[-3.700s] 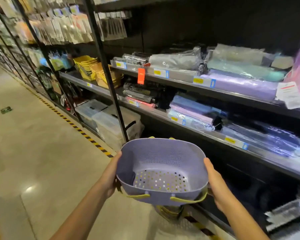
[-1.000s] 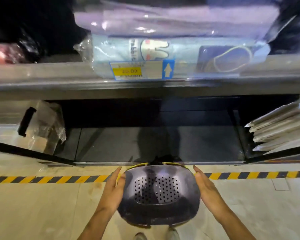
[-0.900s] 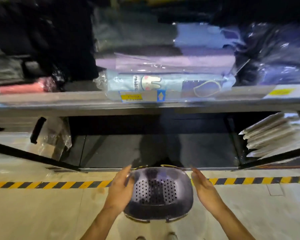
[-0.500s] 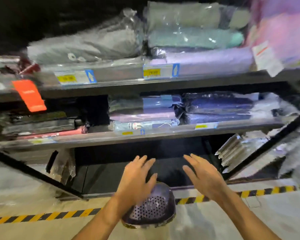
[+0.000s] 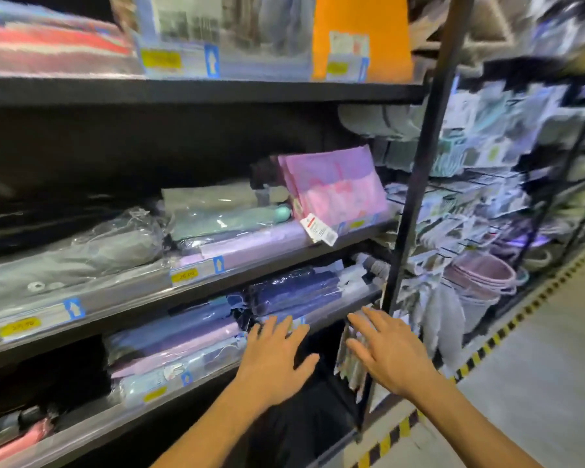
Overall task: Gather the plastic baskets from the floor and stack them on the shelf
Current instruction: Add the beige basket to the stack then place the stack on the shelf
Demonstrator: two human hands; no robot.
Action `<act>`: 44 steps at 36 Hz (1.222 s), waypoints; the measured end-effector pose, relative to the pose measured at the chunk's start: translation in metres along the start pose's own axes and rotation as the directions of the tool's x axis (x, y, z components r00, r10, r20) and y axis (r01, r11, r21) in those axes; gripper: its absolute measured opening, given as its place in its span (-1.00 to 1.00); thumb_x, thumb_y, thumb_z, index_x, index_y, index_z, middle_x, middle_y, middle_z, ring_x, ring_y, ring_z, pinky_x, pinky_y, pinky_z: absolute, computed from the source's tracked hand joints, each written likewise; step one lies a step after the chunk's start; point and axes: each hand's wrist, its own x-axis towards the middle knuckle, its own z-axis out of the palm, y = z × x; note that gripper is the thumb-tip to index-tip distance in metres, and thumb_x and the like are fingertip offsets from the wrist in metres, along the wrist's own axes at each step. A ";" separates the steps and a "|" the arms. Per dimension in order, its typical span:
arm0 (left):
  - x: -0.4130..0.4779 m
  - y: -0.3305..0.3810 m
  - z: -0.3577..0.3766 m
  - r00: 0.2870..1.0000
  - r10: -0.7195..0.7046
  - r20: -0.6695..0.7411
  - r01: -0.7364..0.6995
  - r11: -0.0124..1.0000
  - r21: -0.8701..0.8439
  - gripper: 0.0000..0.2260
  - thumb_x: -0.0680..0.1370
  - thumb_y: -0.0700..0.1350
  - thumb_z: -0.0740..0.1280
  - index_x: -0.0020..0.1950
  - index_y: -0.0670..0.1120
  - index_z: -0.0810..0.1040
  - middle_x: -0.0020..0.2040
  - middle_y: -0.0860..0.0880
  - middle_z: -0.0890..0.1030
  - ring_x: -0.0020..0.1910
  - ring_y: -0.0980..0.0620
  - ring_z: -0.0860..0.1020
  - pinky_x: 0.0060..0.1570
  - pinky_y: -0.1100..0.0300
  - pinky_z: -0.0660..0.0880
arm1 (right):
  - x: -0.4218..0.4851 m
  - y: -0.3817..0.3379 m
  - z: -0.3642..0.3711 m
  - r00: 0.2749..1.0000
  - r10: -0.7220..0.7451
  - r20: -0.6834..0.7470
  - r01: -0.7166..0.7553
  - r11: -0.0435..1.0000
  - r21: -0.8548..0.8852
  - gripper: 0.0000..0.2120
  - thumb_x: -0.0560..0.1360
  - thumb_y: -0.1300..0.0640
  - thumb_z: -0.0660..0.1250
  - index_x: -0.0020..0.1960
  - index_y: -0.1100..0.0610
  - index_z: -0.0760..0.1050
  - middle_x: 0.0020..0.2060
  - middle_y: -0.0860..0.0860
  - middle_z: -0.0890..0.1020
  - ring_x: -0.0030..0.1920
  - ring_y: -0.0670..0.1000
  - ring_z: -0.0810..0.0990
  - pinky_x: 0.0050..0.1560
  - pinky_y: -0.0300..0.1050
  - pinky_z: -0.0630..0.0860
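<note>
My left hand (image 5: 277, 361) and my right hand (image 5: 390, 352) hover side by side with fingers spread and nothing in them, in front of the lower shelf (image 5: 217, 369) of a dark store rack. The purple perforated basket that I held before is out of view. A stack of pale pink plastic baskets (image 5: 480, 282) stands low in the bay to the right, beyond the black upright post (image 5: 416, 204).
The shelves hold bagged folded goods in grey, teal, purple and navy, with yellow price tags (image 5: 183, 275). Pink flat packs (image 5: 338, 187) lean on the middle shelf. Hanging packets fill the right bay. A yellow-black floor stripe (image 5: 487, 346) runs along the rack base.
I set the purple basket down on the floor by the rack and let go with both hands. The view then swung up and right, and the basket left the frame.
</note>
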 end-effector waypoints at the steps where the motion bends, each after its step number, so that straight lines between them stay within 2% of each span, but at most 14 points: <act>1: 0.005 0.003 -0.003 0.999 0.032 -0.003 -0.032 0.999 0.007 -0.41 0.64 0.32 -0.02 0.64 0.16 0.06 0.67 -0.01 0.06 0.64 -0.11 -0.04 0.58 -0.16 -0.06 | -0.006 0.004 -0.006 1.000 0.028 -0.014 -0.029 1.000 -0.008 0.05 0.43 -0.44 -0.59 0.58 -0.04 0.31 0.53 0.10 0.40 0.49 0.18 0.40 0.42 0.16 0.40; 3: 0.014 0.010 -0.009 0.996 0.089 0.003 -0.089 0.996 0.005 -0.41 0.64 0.34 -0.02 0.64 0.16 0.07 0.67 0.00 0.06 0.64 -0.12 -0.04 0.57 -0.17 -0.04 | -0.022 0.008 -0.022 0.995 0.091 -0.046 -0.091 0.996 0.002 0.07 0.40 -0.45 -0.61 0.60 -0.05 0.27 0.55 0.09 0.36 0.50 0.17 0.37 0.44 0.14 0.37; 8: 0.035 0.038 -0.022 0.969 0.247 0.011 -0.246 0.968 -0.041 -0.41 0.64 0.34 -0.02 0.64 0.17 0.10 0.67 0.01 0.06 0.65 -0.11 -0.05 0.59 -0.16 -0.08 | -0.057 0.021 -0.040 0.966 0.257 0.006 -0.257 0.966 -0.031 0.04 0.32 -0.46 -0.61 0.65 -0.11 0.03 0.64 0.01 0.14 0.60 0.09 0.17 0.56 0.06 0.17; 11: 0.048 0.063 -0.027 0.939 0.343 0.022 -0.341 0.938 -0.055 -0.28 0.54 0.46 -0.17 0.64 0.18 0.10 0.66 0.02 0.07 0.64 -0.10 -0.03 0.59 -0.13 -0.07 | -0.080 0.030 -0.053 0.934 0.358 -0.017 -0.358 0.934 0.005 -0.25 0.56 -0.39 -0.32 0.64 -0.10 0.07 0.63 0.00 0.16 0.60 0.08 0.17 0.54 0.04 0.15; 13: 0.056 0.083 -0.028 0.916 0.400 0.020 -0.398 0.915 -0.060 -0.21 0.47 0.50 -0.24 0.62 0.20 0.11 0.66 0.03 0.10 0.64 -0.08 0.01 0.58 -0.12 -0.03 | -0.096 0.037 -0.061 0.912 0.410 -0.035 -0.410 0.912 0.001 -0.16 0.48 -0.40 -0.40 0.63 -0.11 0.10 0.61 0.00 0.19 0.57 0.10 0.21 0.51 0.05 0.19; 15: 0.064 0.106 -0.027 0.892 0.450 0.028 -0.448 0.892 -0.061 -0.36 0.59 0.42 -0.09 0.62 0.21 0.11 0.66 0.04 0.10 0.64 -0.07 0.00 0.58 -0.11 -0.03 | -0.113 0.050 -0.064 0.884 0.468 -0.024 -0.468 0.884 -0.010 -0.02 0.33 -0.39 -0.50 0.62 -0.12 0.11 0.61 0.00 0.20 0.56 0.12 0.22 0.51 0.06 0.21; 17: 0.067 0.132 -0.028 0.867 0.495 0.048 -0.491 0.868 -0.072 -0.41 0.62 0.36 -0.02 0.63 0.20 0.11 0.66 0.05 0.07 0.64 -0.08 -0.02 0.59 -0.11 -0.04 | -0.130 0.066 -0.065 0.853 0.522 -0.024 -0.522 0.853 0.017 0.01 0.30 -0.39 -0.52 0.62 -0.12 0.11 0.62 0.00 0.17 0.57 0.12 0.20 0.52 0.07 0.20; 22: 0.077 0.207 -0.021 0.792 0.607 0.070 -0.602 0.795 -0.076 -0.40 0.61 0.38 -0.02 0.62 0.19 0.16 0.65 0.04 0.13 0.63 -0.05 0.04 0.58 -0.12 0.00 | -0.185 0.112 -0.065 0.758 0.652 -0.022 -0.651 0.758 0.035 0.06 0.25 -0.42 -0.54 0.62 -0.10 0.10 0.63 0.01 0.14 0.59 0.13 0.17 0.52 0.07 0.16; 26: 0.082 0.276 -0.008 0.730 0.680 0.070 -0.675 0.733 -0.083 -0.39 0.60 0.38 -0.02 0.61 0.20 0.15 0.63 0.02 0.19 0.62 -0.06 0.10 0.56 -0.13 0.05 | -0.236 0.159 -0.063 0.663 0.748 -0.041 -0.747 0.664 0.038 0.21 0.16 -0.50 -0.67 0.62 -0.11 0.11 0.63 0.01 0.16 0.58 0.11 0.20 0.53 0.05 0.18; 30: 0.077 0.349 -0.001 0.651 0.756 0.066 -0.750 0.654 -0.099 -0.42 0.62 0.35 0.00 0.61 0.20 0.13 0.64 0.03 0.16 0.62 -0.05 0.08 0.56 -0.11 0.05 | -0.289 0.194 -0.074 0.580 0.814 -0.038 -0.810 0.581 0.080 0.08 0.22 -0.44 -0.51 0.64 -0.12 0.09 0.64 -0.01 0.13 0.60 0.09 0.16 0.54 0.02 0.14; 33: 0.066 0.404 0.003 0.603 0.795 0.067 -0.788 0.607 -0.106 -0.45 0.64 0.32 0.03 0.62 0.21 0.13 0.65 0.04 0.13 0.63 -0.03 0.05 0.56 -0.07 -0.01 | -0.329 0.222 -0.077 0.520 0.854 -0.034 -0.850 0.521 0.081 0.05 0.26 -0.44 -0.48 0.64 -0.11 0.09 0.64 0.00 0.13 0.60 0.09 0.15 0.55 0.03 0.14; 40: 0.043 0.522 0.020 0.485 0.872 0.069 -0.859 0.490 -0.146 -0.45 0.64 0.32 0.03 0.61 0.18 0.18 0.63 0.08 0.17 0.62 -0.01 0.07 0.55 -0.02 0.05 | -0.413 0.282 -0.079 0.393 0.918 -0.057 -0.914 0.397 0.078 -0.10 0.39 -0.43 -0.37 0.62 -0.12 0.11 0.62 -0.02 0.18 0.59 0.09 0.20 0.54 0.06 0.17; 42: 0.038 0.551 0.025 0.443 0.894 0.063 -0.882 0.447 -0.149 -0.43 0.62 0.35 0.02 0.60 0.18 0.20 0.61 0.10 0.23 0.60 0.00 0.13 0.52 -0.01 0.09 | -0.433 0.297 -0.078 0.359 0.931 -0.063 -0.928 0.363 0.077 -0.08 0.38 -0.44 -0.38 0.62 -0.12 0.13 0.61 -0.02 0.21 0.57 0.09 0.22 0.53 0.05 0.19; 44: 0.035 0.580 0.030 0.406 0.912 0.059 -0.899 0.410 -0.152 -0.31 0.51 0.45 -0.10 0.58 0.19 0.23 0.57 0.13 0.28 0.58 0.02 0.18 0.50 0.01 0.13 | -0.451 0.312 -0.076 0.319 0.945 -0.069 -0.943 0.324 0.075 -0.01 0.32 -0.45 -0.44 0.60 -0.11 0.17 0.60 -0.01 0.24 0.56 0.10 0.26 0.51 0.03 0.24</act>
